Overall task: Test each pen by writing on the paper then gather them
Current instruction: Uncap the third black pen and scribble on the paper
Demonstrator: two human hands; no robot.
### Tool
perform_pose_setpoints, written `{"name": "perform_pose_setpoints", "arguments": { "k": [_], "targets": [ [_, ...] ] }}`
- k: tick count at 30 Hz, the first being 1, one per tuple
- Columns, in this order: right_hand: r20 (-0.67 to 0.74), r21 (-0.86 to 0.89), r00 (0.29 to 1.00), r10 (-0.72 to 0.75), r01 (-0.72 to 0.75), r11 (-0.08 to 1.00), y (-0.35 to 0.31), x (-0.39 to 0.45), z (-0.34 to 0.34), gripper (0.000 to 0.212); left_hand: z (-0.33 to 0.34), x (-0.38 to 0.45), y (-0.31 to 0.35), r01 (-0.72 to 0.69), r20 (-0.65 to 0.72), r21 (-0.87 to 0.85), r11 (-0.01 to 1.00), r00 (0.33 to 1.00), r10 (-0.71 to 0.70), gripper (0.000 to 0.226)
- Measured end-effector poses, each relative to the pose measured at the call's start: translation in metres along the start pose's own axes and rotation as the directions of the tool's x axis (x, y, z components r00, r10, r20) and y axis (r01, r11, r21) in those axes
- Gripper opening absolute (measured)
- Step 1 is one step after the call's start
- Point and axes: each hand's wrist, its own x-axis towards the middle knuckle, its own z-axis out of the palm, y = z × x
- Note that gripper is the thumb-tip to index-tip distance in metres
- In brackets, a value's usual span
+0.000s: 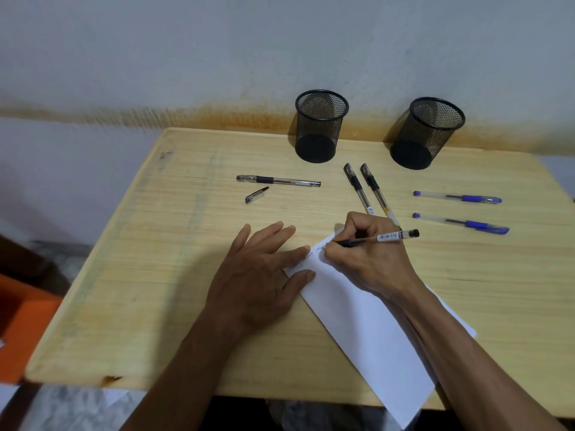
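The right hand (364, 253) grips a black-ink pen with a clear barrel (381, 238), its long axis nearly level across the view: tip to the left, touching the white sheet of paper (367, 331), black end cap to the right, past the knuckles. A few handwritten words show just left of the tip. The left hand (258, 275) lies flat and open, holding nothing, its fingertips pressing the paper's left corner onto the pale wooden table (155, 290).

A loose black pen cap (256, 195) lies left of centre, and behind it a capped black pen (278, 181) runs left to right. Two more black pens (368, 189) lie side by side, caps pointing away towards the wall. Two blue pens (459, 209) lie on the right, parallel, roughly crosswise. Two black mesh pen cups (320, 126) stand upright at the far edge, well apart
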Motion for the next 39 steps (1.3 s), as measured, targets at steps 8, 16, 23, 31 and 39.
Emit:
{"name": "perform_pose_setpoints", "arguments": {
  "k": [8, 16, 23, 31, 39],
  "targets": [
    [0.006, 0.078, 1.0, 0.013, -0.014, 0.997, 0.007, 0.003, -0.001, 0.023, -0.002, -0.001, 0.001, 0.002, -0.012, -0.022, 1.0, 1.0, -0.002, 0.048],
    [-0.004, 0.096, 1.0, 0.018, -0.018, 0.995, 0.003, 0.001, -0.001, 0.024, -0.002, -0.001, 0.001, 0.002, -0.021, -0.036, 0.999, 1.0, -0.003, 0.048],
    [-0.021, 0.087, 0.999, 0.032, -0.03, 0.996, 0.005, 0.001, -0.001, 0.027, -0.002, -0.001, 0.002, 0.002, -0.016, -0.033, 0.999, 1.0, -0.003, 0.049],
    [-0.033, -0.004, 0.999, 0.0, 0.0, 1.0, 0.003, 0.0, -0.001, 0.025, -0.001, 0.0, 0.002, -0.007, -0.034, -0.025, 1.0, 0.999, 0.006, 0.047],
    [-0.039, 0.459, 0.985, 0.167, -0.131, 0.878, -0.007, 0.006, -0.009, 0.024, 0.002, 0.0, 0.0, -0.016, -0.062, -0.037, 0.999, 0.998, 0.014, 0.045]
  ]
}}
